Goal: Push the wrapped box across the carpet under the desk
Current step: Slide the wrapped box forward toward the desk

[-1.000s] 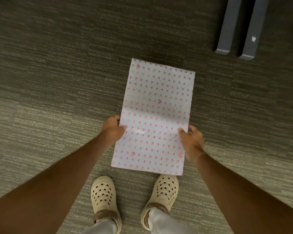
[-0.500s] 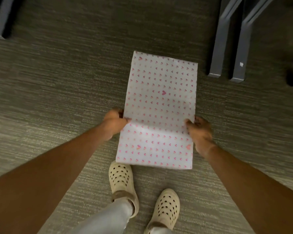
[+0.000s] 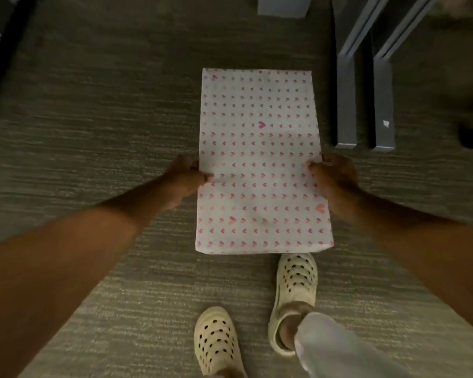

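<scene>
Grey ribbed carpet (image 3: 99, 165) is filling the head view, lit dimly and darkening toward the top where shadow is falling, probably from the worktop overhead. Two grey metal legs (image 3: 365, 105) are standing on it at upper right, just beside the wrapped box (image 3: 260, 159), which is lying flat with its long axis pointing away from the person. The left hand (image 3: 187, 177) and right hand (image 3: 335, 177) are set apart, each clamped on a long side edge about midway, thumbs resting on top; that grip seems chosen for steering the box straight while driving it forward between the frame parts. Cream perforated clogs (image 3: 296, 293) are stepping just behind the near edge. The far end is already reaching into the shadow, so the push looks partway done.
</scene>
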